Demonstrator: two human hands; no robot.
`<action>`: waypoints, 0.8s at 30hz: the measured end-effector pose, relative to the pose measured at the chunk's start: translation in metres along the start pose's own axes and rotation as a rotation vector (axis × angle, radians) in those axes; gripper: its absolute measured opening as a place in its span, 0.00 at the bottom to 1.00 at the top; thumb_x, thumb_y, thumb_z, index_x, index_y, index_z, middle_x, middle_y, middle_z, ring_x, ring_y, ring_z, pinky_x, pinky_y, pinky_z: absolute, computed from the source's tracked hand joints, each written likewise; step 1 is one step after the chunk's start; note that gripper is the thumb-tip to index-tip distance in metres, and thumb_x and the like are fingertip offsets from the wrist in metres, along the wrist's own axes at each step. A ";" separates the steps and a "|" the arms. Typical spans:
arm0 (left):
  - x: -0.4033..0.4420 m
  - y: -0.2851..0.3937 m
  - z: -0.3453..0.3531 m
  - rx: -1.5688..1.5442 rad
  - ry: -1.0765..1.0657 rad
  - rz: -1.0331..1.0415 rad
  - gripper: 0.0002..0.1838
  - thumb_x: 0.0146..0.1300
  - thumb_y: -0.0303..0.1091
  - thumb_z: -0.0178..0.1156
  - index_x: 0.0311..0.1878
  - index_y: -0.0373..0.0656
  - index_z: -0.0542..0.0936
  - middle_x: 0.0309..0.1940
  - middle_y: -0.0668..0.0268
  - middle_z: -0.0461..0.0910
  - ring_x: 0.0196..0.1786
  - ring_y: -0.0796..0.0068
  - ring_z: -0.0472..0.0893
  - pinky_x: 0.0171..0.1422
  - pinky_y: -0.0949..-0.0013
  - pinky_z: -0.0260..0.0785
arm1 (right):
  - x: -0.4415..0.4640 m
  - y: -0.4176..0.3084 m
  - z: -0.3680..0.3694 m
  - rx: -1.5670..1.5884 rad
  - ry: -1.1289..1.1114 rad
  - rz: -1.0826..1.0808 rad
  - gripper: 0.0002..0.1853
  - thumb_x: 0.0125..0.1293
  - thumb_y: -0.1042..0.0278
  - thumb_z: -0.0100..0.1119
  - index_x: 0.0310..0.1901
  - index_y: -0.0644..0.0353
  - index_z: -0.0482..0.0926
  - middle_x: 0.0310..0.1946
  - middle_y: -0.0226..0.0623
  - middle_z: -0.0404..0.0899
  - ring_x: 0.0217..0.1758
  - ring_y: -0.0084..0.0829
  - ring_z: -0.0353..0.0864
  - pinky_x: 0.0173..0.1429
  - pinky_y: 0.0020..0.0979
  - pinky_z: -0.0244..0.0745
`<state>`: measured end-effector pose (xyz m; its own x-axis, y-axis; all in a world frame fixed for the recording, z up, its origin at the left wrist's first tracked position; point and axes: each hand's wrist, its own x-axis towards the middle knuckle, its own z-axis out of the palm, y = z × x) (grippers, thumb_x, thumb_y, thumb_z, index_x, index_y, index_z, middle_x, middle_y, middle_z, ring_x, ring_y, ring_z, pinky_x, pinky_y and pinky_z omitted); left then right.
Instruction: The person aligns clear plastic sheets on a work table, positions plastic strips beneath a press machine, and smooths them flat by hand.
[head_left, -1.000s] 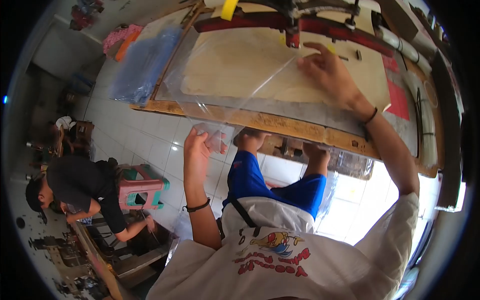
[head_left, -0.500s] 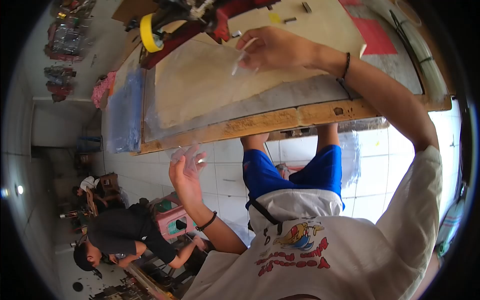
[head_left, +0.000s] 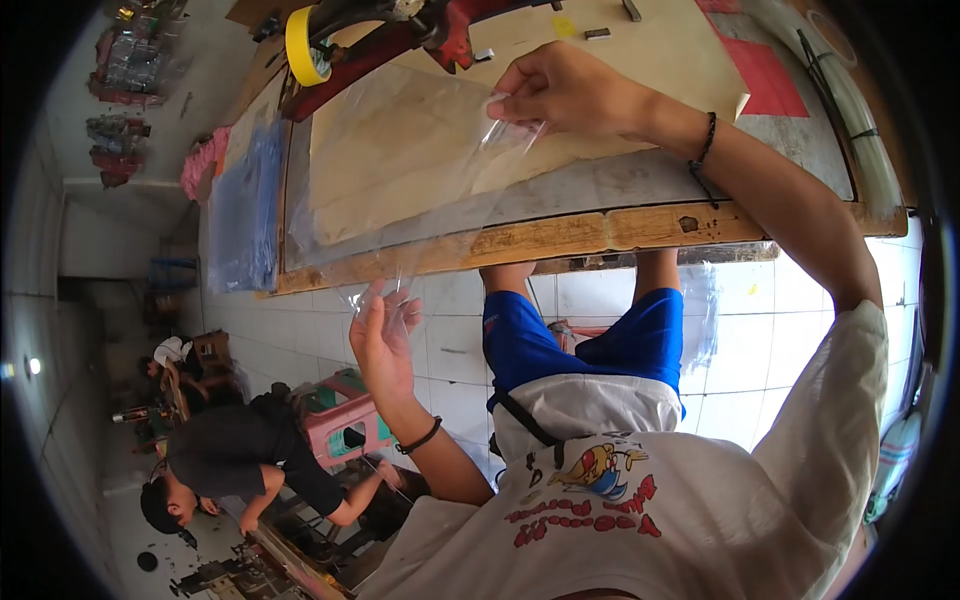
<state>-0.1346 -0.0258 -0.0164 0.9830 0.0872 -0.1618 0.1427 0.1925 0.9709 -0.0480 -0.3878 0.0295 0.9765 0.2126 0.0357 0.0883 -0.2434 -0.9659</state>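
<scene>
A clear plastic sheet stretches over the table edge between my two hands; whether it is a single layer or a bag I cannot tell. My right hand pinches its gathered edge above the table. Lower left, beyond the wooden edge, my left hand has curled fingers on the sheet's lower corner, palm facing up. Beneath the plastic lies a tan paper sheet on the grey tabletop. A red metal machine part with a yellow tape roll stands just past the sheet.
A stack of bluish plastic sheets hangs at the table's left end. Small metal pieces lie on the paper, with a red sheet to the right. A co-worker bends over equipment near a pink stool.
The plastic is drawn tauter between my hands. My right hand has shifted slightly right and closed into a clearer pinch; my left hand has moved slightly right and down.
</scene>
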 end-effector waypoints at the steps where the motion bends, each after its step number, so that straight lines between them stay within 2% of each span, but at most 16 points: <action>1: 0.000 0.002 0.002 -0.015 0.002 -0.004 0.25 0.71 0.40 0.60 0.63 0.33 0.73 0.45 0.54 0.84 0.42 0.63 0.85 0.49 0.64 0.76 | 0.000 0.001 0.000 0.014 0.008 -0.007 0.17 0.70 0.62 0.65 0.49 0.69 0.82 0.36 0.35 0.84 0.39 0.22 0.83 0.45 0.24 0.83; 5: -0.003 0.000 -0.002 -0.112 -0.037 -0.006 0.26 0.74 0.43 0.54 0.65 0.31 0.72 0.50 0.50 0.83 0.49 0.60 0.85 0.60 0.59 0.74 | 0.003 0.011 -0.002 0.002 0.003 -0.056 0.19 0.71 0.57 0.62 0.50 0.68 0.83 0.37 0.38 0.85 0.39 0.24 0.85 0.45 0.26 0.85; 8: -0.002 -0.007 -0.010 -0.188 -0.157 0.052 0.23 0.74 0.38 0.54 0.63 0.31 0.74 0.54 0.49 0.82 0.52 0.57 0.85 0.63 0.58 0.74 | 0.010 0.022 -0.008 -0.106 -0.022 0.023 0.19 0.74 0.53 0.59 0.52 0.62 0.82 0.39 0.29 0.83 0.39 0.18 0.81 0.44 0.22 0.79; 11: -0.005 -0.008 -0.015 -0.114 -0.166 0.065 0.19 0.73 0.35 0.56 0.59 0.31 0.78 0.55 0.49 0.82 0.54 0.56 0.84 0.65 0.56 0.74 | 0.005 0.005 -0.003 -0.099 -0.017 -0.003 0.21 0.73 0.47 0.59 0.52 0.58 0.82 0.37 0.27 0.82 0.39 0.16 0.79 0.45 0.20 0.78; 14: -0.007 -0.011 -0.013 -0.108 -0.127 0.087 0.16 0.71 0.31 0.59 0.56 0.31 0.80 0.55 0.49 0.82 0.53 0.58 0.85 0.63 0.58 0.76 | 0.003 -0.001 0.001 -0.119 0.019 0.007 0.23 0.71 0.46 0.62 0.51 0.60 0.82 0.37 0.29 0.82 0.39 0.19 0.80 0.45 0.24 0.83; 17: -0.005 -0.013 -0.013 -0.095 -0.101 0.129 0.16 0.69 0.30 0.61 0.56 0.31 0.80 0.52 0.51 0.84 0.52 0.60 0.85 0.61 0.61 0.77 | 0.002 -0.002 -0.001 -0.071 -0.014 0.048 0.21 0.69 0.48 0.65 0.51 0.58 0.79 0.38 0.28 0.83 0.39 0.18 0.79 0.45 0.23 0.80; 20: 0.001 -0.020 -0.013 -0.044 0.046 0.136 0.17 0.69 0.30 0.62 0.58 0.32 0.79 0.48 0.54 0.84 0.51 0.61 0.85 0.57 0.63 0.79 | 0.001 -0.001 0.002 0.064 -0.036 0.047 0.22 0.67 0.54 0.69 0.54 0.58 0.76 0.38 0.28 0.83 0.41 0.18 0.79 0.44 0.22 0.76; 24: 0.005 -0.029 -0.013 -0.152 0.042 0.107 0.20 0.70 0.33 0.62 0.60 0.33 0.76 0.46 0.54 0.84 0.50 0.61 0.86 0.54 0.62 0.80 | 0.000 -0.002 0.002 0.052 0.008 -0.027 0.26 0.63 0.63 0.73 0.59 0.58 0.73 0.40 0.29 0.83 0.42 0.17 0.79 0.43 0.20 0.74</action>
<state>-0.1352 -0.0181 -0.0481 0.9854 0.1553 -0.0693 0.0153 0.3249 0.9456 -0.0488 -0.3853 0.0313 0.9754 0.2111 0.0641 0.1049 -0.1883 -0.9765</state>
